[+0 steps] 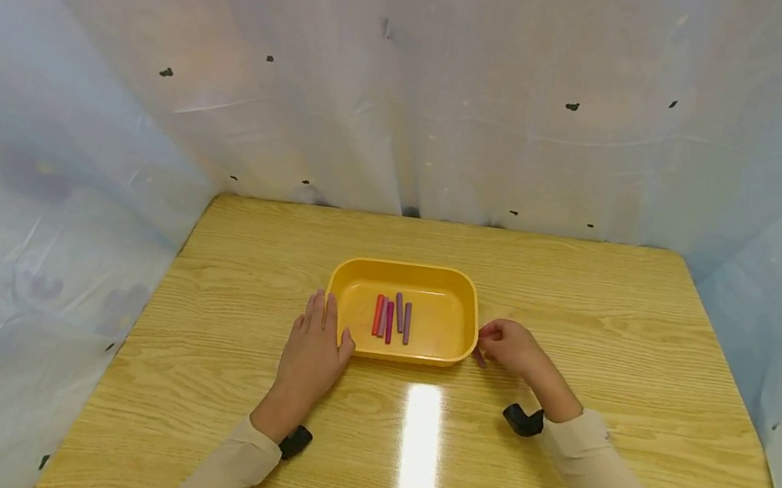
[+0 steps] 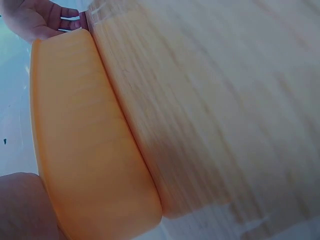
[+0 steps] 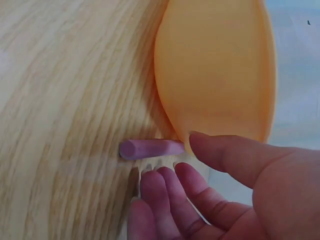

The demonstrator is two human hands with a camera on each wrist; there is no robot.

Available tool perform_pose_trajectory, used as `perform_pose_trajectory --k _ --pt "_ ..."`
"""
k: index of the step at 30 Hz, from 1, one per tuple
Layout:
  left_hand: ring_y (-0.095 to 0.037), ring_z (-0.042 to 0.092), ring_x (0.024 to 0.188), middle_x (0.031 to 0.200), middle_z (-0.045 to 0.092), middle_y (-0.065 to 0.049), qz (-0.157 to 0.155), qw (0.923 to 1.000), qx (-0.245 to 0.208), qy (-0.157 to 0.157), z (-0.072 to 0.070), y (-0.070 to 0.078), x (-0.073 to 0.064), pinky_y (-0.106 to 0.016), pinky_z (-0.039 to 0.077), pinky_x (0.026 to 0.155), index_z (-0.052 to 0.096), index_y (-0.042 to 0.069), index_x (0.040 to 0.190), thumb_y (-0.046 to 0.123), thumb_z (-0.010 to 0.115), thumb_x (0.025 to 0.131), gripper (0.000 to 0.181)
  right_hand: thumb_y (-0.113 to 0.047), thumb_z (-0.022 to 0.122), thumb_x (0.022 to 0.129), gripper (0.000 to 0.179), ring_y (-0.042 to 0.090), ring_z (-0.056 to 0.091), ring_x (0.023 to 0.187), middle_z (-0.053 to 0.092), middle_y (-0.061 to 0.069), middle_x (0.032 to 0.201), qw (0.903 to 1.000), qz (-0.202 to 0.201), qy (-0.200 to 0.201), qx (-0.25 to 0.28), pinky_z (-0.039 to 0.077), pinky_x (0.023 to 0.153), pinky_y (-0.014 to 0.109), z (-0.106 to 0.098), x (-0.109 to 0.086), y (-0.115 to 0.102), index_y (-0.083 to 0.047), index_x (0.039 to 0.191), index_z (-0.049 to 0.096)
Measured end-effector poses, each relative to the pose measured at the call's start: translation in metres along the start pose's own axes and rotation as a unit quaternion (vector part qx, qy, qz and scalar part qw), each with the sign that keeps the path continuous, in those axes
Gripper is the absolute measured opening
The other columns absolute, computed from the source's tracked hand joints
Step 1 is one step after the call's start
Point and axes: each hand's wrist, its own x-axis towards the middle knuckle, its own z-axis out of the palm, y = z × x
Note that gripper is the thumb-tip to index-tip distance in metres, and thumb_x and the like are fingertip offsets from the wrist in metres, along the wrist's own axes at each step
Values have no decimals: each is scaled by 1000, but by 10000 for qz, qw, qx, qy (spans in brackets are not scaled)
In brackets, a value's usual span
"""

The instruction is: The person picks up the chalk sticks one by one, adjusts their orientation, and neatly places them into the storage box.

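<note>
A yellow tray [image 1: 438,337] sits on the table with several short chalk-like sticks inside: a red stick [image 1: 377,314], a magenta stick [image 1: 390,324] and purple ones such as the purple stick [image 1: 407,324]. My left hand [image 1: 315,346] rests at the tray's left end, fingers straight along the rim and thumb by the near corner. Outside the right end, my right hand [image 1: 510,350] is beside another purple stick [image 3: 152,149] lying on the table against the tray. Its thumb and bent fingertips are around that stick's far end, with a gap between them and the stick.
The wood-grain table [image 1: 270,243] runs out on all sides of the tray, with a bright light reflection [image 1: 421,451] in front. A pale plastic sheet [image 1: 455,119] hangs behind and along both sides. Black wrist mounts [image 1: 522,420] sit under both forearms.
</note>
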Motion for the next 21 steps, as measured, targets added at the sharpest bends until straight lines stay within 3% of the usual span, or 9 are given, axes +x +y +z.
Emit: perform_pose_trajectory --k 13,21 --pt "-33 20 137 149 19 -24 -89 9999 -51 -89 1 0 0 -50 27 104 21 -4 145 32 41 96 64 -17 58 90 18 20 52 70 60 8 83 9987 221 66 -463 43 62 30 10 7 1 0 94 59" --pt "-34 20 137 149 18 -24 -41 10000 8 -76 0 0 0 -49 28 104 21 -4 145 34 36 96 64 -21 55 90 17 20 49 68 57 7 77 9931 343 273 -1089 39 59 30 13 12 -1 -3 89 57"
